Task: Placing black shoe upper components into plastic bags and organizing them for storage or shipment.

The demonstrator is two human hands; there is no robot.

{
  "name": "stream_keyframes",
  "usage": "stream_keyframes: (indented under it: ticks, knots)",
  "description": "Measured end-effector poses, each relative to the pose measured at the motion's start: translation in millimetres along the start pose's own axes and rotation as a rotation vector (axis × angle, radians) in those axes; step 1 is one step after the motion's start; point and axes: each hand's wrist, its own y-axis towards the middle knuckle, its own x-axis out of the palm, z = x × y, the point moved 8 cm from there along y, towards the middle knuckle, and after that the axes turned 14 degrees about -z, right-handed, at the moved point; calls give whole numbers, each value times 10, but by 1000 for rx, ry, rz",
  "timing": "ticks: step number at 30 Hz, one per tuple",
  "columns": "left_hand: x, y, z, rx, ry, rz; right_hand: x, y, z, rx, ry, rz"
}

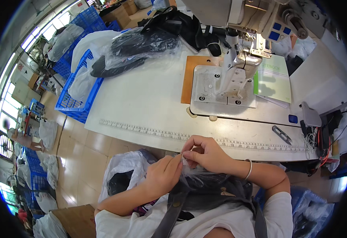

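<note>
Head view: left hand (pixel 163 175) and right hand (pixel 208 154) meet, fingers bent, pinching clear plastic film (pixel 192 172) between them; film lies above the lap, just off the near edge of the white table (pixel 141 101); sewing machine (pixel 237 79) stands on table; snips (pixel 281 135) lie right of both hands, near the printed ruler scale (pixel 149 131).

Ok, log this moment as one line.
left hand: at clear plastic, grip unclear; right hand: pinching same plastic; snips: on table; sewing machine: beyond hands
</note>
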Motion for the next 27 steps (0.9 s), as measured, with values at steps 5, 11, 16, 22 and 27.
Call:
stream_keyframes:
  ticks: [5, 11, 16, 22, 27]
  knots:
    - [80, -74, -23, -49, 64, 69, -44, 40, 299, 86, 359, -27]
    - [75, -78, -34, 4, 5, 77, 44, 9, 434, 190, 520, -107]
    - [562, -345, -419, -748, -1811, -517, -31, -231, -84, -219, -279, 195]
    - [596, -316, -225, -633, -1751, -616, 517, -511, -526, -599, -1101, 49]
    - [519, -307, -268, -496, -1420, -568, 593, -583, -507, -597, -1449, 71]
